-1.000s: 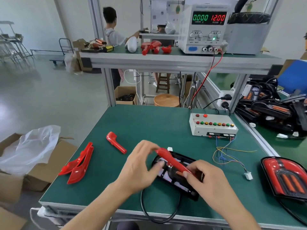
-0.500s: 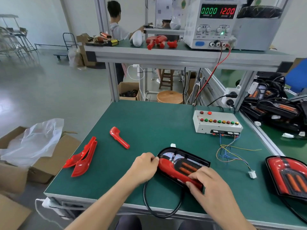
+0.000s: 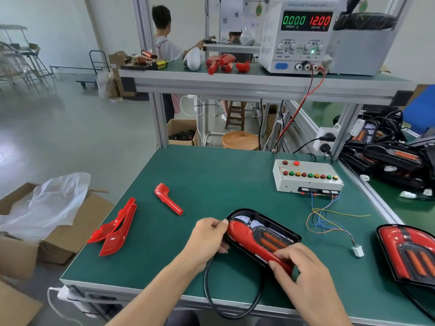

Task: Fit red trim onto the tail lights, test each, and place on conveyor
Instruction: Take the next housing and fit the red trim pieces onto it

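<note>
My left hand (image 3: 208,236) grips the tail light (image 3: 263,234) on the green bench (image 3: 211,175) to steady it; my right hand (image 3: 299,269) presses the red trim (image 3: 249,241) down, seemingly pinching its near end.

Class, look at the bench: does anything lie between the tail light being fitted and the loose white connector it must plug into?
Nothing visible does: only bare green mat separates the tail light from the connector.

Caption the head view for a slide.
Both hands press a red trim onto a tail light on the green bench.
</note>
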Available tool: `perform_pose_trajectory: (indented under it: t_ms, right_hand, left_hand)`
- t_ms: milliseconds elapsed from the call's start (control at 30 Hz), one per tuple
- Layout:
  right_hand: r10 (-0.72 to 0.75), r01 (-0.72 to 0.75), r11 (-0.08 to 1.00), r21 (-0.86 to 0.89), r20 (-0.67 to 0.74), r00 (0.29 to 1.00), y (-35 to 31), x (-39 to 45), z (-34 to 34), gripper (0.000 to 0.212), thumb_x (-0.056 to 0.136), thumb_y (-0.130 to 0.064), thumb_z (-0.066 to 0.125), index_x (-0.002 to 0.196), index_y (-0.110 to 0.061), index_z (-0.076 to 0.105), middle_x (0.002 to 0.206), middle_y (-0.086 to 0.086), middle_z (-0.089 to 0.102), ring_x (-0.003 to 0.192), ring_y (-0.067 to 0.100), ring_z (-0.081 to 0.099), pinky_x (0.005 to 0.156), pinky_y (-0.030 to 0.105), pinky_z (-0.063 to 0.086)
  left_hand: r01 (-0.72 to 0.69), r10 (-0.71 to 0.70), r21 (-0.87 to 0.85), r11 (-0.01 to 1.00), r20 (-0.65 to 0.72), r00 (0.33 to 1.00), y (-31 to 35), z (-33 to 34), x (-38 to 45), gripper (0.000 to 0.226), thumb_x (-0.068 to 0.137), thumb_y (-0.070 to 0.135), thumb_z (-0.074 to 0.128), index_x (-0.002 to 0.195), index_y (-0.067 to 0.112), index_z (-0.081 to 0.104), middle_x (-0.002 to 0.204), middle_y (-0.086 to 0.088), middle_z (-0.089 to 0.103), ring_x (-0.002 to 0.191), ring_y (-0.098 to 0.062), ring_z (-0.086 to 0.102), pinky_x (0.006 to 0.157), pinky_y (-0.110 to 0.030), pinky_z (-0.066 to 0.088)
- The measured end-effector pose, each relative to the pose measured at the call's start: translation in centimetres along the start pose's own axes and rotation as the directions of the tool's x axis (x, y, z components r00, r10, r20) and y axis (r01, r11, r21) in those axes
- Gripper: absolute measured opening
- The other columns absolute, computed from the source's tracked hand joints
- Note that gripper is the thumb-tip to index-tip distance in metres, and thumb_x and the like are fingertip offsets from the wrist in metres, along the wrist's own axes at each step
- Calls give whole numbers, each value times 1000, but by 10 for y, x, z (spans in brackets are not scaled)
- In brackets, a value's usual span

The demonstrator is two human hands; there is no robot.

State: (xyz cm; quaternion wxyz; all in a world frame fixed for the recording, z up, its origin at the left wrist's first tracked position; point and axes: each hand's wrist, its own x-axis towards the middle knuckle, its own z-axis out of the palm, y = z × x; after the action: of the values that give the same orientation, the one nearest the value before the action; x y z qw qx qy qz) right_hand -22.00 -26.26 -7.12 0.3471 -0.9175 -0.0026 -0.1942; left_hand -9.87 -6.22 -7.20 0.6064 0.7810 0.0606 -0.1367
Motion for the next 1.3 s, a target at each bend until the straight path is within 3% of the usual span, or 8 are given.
perform_pose_trajectory:
  t_ms: [100, 267, 400, 633, 833, 933, 1033, 1300]
  right_hand:
    - [-5, 5, 1000, -19, -26, 1000, 2, -3, 3, 22, 76, -14, 87, 84, -26, 71, 89, -16, 60, 88, 4, 58, 80, 15, 43]
    - [-56, 53, 997, -51, -52, 997, 6, -4, 7, 24, 73, -16, 89, 85, -28, 71, 90, -18, 60, 87, 3, 58, 77, 15, 44]
    - [-143, 137, 983, -123, -47, 989, 7, -4, 12, 28, 69, -14, 91, 85, -25, 71, 90, -18, 59, 83, 9, 60, 68, 21, 46]
    - [-140, 121, 982, -148, -120, 983, 20, -14, 16, 26, 69, -15, 90, 81, -23, 68, 89, -16, 58, 82, 11, 57, 65, 22, 45]
    - [-48, 46, 999, -15, -153, 987, 15, -15, 19, 14, 72, -23, 81, 78, -22, 68, 90, -20, 57, 87, 1, 54, 75, 6, 40]
    - [37, -36, 999, 11, -103, 994, 14, -15, 17, 29, 69, -12, 92, 77, -25, 67, 90, -21, 59, 90, 0, 55, 76, 5, 40]
    - [51, -52, 999, -7, -87, 995, 11, -14, 15, 31, 66, -10, 93, 76, -25, 67, 88, -21, 59, 89, 2, 54, 77, 5, 39]
    - [108, -106, 994, 38, -51, 993, 8, -16, 13, 29, 72, -12, 89, 78, -28, 66, 89, -20, 60, 93, -3, 55, 74, 4, 39]
  left_hand:
    - [3, -2, -67, 998, 29, 1000, -1, 5, -2, 35, 107, 29, 50, 96, 1, 69, 78, -7, 67, 62, -13, 66, 62, -24, 56]
    - [69, -47, -279, 958, 84, 995, 0, 15, -10, 30, 110, 29, 43, 112, 9, 65, 108, -14, 74, 98, -27, 74, 75, -32, 62]
    - [81, -55, -355, 931, 83, 995, 1, 22, -16, 27, 109, 32, 44, 115, 13, 61, 110, -13, 74, 97, -26, 73, 79, -36, 62]
    - [66, -16, -439, 896, 116, 993, -1, 23, -19, 28, 104, 31, 56, 121, 9, 59, 106, -12, 76, 88, -22, 74, 77, -35, 61]
    - [109, 45, -570, 814, 248, 968, -3, 16, -22, 29, 108, 29, 47, 117, 7, 63, 101, -11, 74, 88, -22, 69, 82, -37, 56]
    - [78, 99, -572, 817, 273, 957, -7, 14, -24, 33, 102, 30, 56, 125, 7, 61, 109, -11, 74, 95, -22, 70, 86, -35, 57]
    - [-6, 184, -528, 849, 286, 940, -14, 18, -28, 53, 88, 18, 78, 135, 15, 54, 119, -14, 73, 111, -24, 69, 101, -38, 54]
    - [-103, 258, -521, 847, 234, 937, -25, 25, -27, 60, 85, 15, 76, 139, 18, 52, 122, -14, 72, 116, -25, 68, 107, -43, 51]
